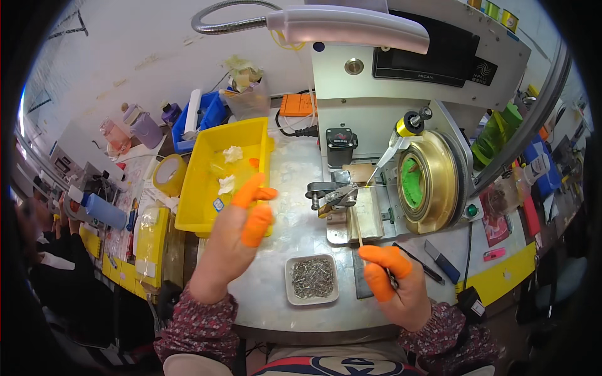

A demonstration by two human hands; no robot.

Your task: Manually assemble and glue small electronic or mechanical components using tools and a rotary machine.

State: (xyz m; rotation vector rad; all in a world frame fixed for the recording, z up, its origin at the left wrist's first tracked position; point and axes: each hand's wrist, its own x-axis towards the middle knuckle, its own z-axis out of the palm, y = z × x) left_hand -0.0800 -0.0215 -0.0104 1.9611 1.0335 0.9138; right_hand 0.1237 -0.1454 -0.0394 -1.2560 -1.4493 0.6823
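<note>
Orange finger covers sit on both my hands. My left hand [233, 241] is raised beside the yellow bin [266, 169], thumb and forefinger apart, with nothing visible between them. My right hand [398, 285] is closed on a thin tan stick [359, 235], which points toward the small metal clamp fixture [338, 199] of the machine. Between my hands stands a square white dish [290, 296] full of small metal pins [313, 277]. To the right of the fixture is a large gold-coloured wheel [433, 182] with a green centre.
The white machine housing [351, 88] rises at the back, below a lamp [351, 25]. A box-cutter-like tool [442, 261] and a black pen-like tool [426, 269] lie right of my right hand. A blue bin [210, 116] and tape roll [169, 175] stand left. Another person sits far left.
</note>
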